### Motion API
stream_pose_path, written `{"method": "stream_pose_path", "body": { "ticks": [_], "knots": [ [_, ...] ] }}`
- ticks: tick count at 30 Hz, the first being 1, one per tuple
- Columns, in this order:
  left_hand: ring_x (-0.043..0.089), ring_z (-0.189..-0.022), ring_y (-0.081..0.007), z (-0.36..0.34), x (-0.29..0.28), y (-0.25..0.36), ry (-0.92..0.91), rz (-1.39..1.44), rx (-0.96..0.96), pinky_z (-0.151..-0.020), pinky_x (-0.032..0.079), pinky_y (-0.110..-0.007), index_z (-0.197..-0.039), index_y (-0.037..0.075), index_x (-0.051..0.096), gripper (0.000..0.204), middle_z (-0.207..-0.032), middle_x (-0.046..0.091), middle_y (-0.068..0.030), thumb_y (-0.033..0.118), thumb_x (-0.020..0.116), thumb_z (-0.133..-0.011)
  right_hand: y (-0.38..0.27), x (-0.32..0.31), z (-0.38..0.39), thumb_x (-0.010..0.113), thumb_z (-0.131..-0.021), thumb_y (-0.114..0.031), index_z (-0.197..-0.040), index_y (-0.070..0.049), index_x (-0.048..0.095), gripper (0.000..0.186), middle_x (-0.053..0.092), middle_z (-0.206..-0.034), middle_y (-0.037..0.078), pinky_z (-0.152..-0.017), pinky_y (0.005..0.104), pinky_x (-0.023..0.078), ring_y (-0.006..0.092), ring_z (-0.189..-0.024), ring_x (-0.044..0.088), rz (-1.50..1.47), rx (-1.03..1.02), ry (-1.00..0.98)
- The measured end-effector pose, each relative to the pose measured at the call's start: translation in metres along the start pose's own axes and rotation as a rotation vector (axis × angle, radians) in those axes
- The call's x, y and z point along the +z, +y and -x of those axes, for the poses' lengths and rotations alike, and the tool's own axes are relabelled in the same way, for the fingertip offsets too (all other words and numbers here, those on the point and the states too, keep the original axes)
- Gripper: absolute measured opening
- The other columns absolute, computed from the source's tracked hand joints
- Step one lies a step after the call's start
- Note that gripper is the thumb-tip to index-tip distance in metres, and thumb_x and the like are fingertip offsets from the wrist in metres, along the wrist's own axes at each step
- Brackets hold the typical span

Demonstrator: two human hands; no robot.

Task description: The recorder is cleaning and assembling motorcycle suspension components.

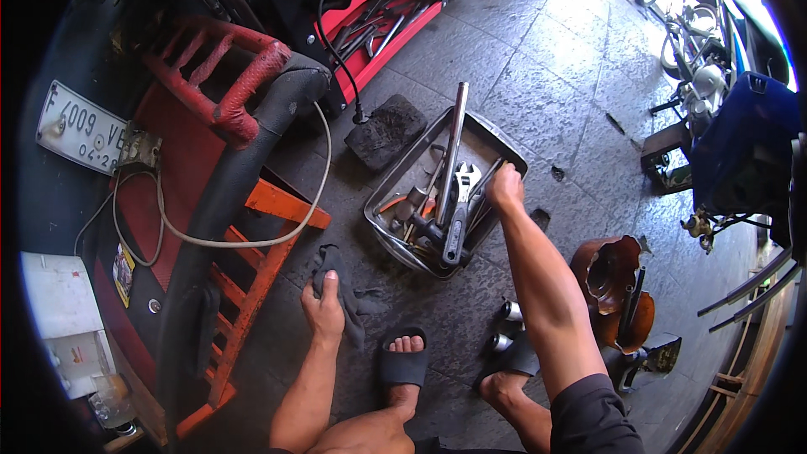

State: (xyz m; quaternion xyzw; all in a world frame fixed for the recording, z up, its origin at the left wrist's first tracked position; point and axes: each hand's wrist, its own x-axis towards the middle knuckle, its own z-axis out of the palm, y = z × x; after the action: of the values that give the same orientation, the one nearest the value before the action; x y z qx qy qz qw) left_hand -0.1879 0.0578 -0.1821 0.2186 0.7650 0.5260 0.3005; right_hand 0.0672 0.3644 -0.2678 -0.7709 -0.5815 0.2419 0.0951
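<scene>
Clamped around a crumpled, soft dark-grey rag (352, 324), the left hand (324, 311) is left of the tray; the right hand (506, 188) has its fingers curled at the tray's right side, but whether they are closed on a tool or on the rim cannot be told. Rough, dark stone-like floor tiles (563, 76) spread beneath everything. At left stands an orange slatted metal frame (255, 319). On the floor ahead sits the shallow grey tray (483, 139), rectangular with rounded corners, its long axis slanting from near left to far right. Beside its far left edge is a coarse black block (385, 130). Inside the tray, a smooth, shiny metal bar (456, 139) points away, its far end jutting over the rim. Right of it, an adjustable wrench (461, 210) lies lengthwise, bright jaws pointing away, dark handle toward the person. Left of that is a blunt-headed hammer (412, 203). The rag hangs toward the person, its long axis running near to far.
</scene>
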Motion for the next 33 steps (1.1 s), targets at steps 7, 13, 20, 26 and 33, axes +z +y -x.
{"method": "stream_pose_path", "body": {
  "ticks": [7,13,20,26,33],
  "knots": [
    [0.062,-0.110,-0.0451,-0.013,0.021,0.010,-0.007,-0.308,0.117,-0.097,0.046,-0.043,-0.120,-0.019,0.056,0.060,-0.112,0.065,-0.0346,0.031,0.067,-0.089,-0.016,-0.014,0.008,0.066,-0.082,-0.030,-0.105,0.008,0.068,0.044,0.067,-0.111,0.030,-0.092,0.0486,0.052,0.0437,-0.107,0.066,-0.071,0.140,0.038],
    [0.059,-0.108,-0.0444,-0.066,0.095,0.035,-0.107,-0.461,0.266,-0.096,0.046,-0.045,-0.117,-0.006,0.062,0.054,-0.113,0.065,-0.0261,0.036,0.073,-0.085,-0.023,-0.062,0.075,0.060,-0.082,-0.027,-0.102,0.009,0.070,0.043,0.071,-0.087,0.015,-0.076,0.0351,0.051,0.0222,-0.081,0.067,-0.617,-0.068,-0.254],
    [0.063,-0.102,-0.0246,-0.039,0.145,0.081,-0.477,0.326,0.147,-0.087,0.051,-0.033,-0.122,-0.005,0.058,0.059,-0.113,0.064,-0.0163,0.047,0.064,-0.094,-0.063,-0.076,0.148,0.063,-0.095,-0.016,-0.128,0.010,0.058,0.042,0.068,-0.113,0.018,-0.090,0.0325,0.052,0.0179,-0.101,0.065,-0.703,-0.463,-0.530],
    [0.052,-0.053,-0.0121,-0.048,0.115,0.022,-0.255,0.287,-0.180,-0.049,0.045,-0.029,-0.089,0.004,0.055,0.024,-0.068,0.053,0.0000,0.025,0.056,-0.100,-0.047,-0.027,0.140,0.064,-0.089,-0.014,-0.123,0.009,0.058,0.041,0.066,-0.112,0.031,-0.089,0.0403,0.054,0.0390,-0.100,0.068,-0.397,-0.528,-0.364],
    [0.067,-0.094,-0.0425,-0.038,0.120,-0.021,-0.243,-0.451,0.287,-0.080,0.052,-0.050,-0.113,0.004,0.060,0.042,-0.098,0.070,-0.0238,0.022,0.077,-0.079,-0.069,0.005,0.161,0.060,-0.092,-0.025,-0.137,0.003,0.041,0.057,0.073,-0.108,0.018,-0.084,0.0395,0.042,0.0302,-0.100,0.071,0.725,-0.499,-0.429]
  ]
}}
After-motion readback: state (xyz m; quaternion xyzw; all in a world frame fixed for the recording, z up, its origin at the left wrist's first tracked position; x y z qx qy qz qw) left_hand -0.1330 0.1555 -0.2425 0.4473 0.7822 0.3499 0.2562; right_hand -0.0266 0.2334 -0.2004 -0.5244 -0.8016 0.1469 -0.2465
